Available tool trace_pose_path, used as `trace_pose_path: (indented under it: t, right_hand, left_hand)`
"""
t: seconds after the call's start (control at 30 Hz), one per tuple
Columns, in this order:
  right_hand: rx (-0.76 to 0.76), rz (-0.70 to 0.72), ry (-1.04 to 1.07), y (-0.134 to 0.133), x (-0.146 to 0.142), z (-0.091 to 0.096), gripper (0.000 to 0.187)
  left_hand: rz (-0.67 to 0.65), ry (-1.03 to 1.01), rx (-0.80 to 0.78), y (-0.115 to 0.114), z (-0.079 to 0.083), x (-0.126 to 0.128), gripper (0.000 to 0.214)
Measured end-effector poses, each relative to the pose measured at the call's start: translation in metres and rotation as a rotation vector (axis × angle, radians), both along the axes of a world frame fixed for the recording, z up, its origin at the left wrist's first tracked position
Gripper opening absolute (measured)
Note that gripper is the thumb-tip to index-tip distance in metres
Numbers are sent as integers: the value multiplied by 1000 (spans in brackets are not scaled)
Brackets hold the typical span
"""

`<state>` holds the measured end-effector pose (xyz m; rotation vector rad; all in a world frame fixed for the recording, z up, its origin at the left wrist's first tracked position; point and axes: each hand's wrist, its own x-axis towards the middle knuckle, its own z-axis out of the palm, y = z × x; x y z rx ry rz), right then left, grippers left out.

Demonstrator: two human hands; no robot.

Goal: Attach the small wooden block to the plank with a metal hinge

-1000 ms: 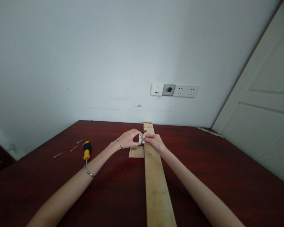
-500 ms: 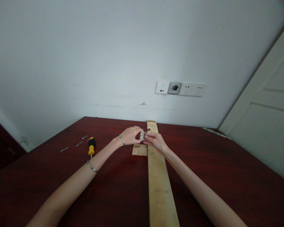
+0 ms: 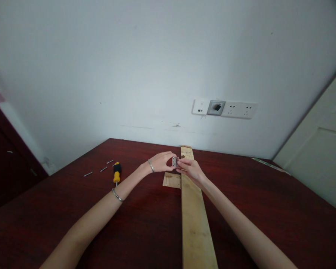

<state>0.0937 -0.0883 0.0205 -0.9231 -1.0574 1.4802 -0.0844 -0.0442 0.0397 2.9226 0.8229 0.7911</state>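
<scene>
Two hands of mine meet at one small metal hinge (image 3: 174, 162), which sits off the left edge of the long wooden plank (image 3: 197, 228), by the short wood offcut (image 3: 170, 181). My right hand (image 3: 192, 170) has its thumb and forefinger clamped on the hinge's right leaf. My left hand (image 3: 161, 161) curves round the other leaf, thumb and forefinger apart at its near and far edges; whether both tips press on it, I can't tell. Nor can I tell whether the hinge touches any wood. I judge the step in hand to be handling and lining up the hinge; the next move calls for a steady right pinch while the left fingers adjust their hold. Left of my arms, the yellow-and-black screwdriver (image 3: 117, 172) and several slim metal rods (image 3: 88, 174) lie on the dark red tabletop (image 3: 140, 228).
</scene>
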Motion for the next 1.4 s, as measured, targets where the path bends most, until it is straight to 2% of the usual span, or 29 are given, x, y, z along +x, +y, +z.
trace_pose_path:
  t: [0.17,0.33,0.93,1.13,1.4]
  right_hand:
    - [-21,5,31,0,2,-1,13]
    - [-34,-6,43,-3,3,1,14]
    - [14,-110,7,-6,-2,-4,29]
    - [36,-107,6,-5,-1,-7,28]
    - [43,-93,-19,-5,1,-8,26]
  left_hand:
    - [20,-28,-15,-1,0,1,40]
    - [62,-56,-16,-4,2,-1,32]
    - [-84,-221,-80,-7,-8,10,44]
    - [-132,-269,-63,-4,-14,8,37]
    - [-123,-255,-13,-7,-13,9,31]
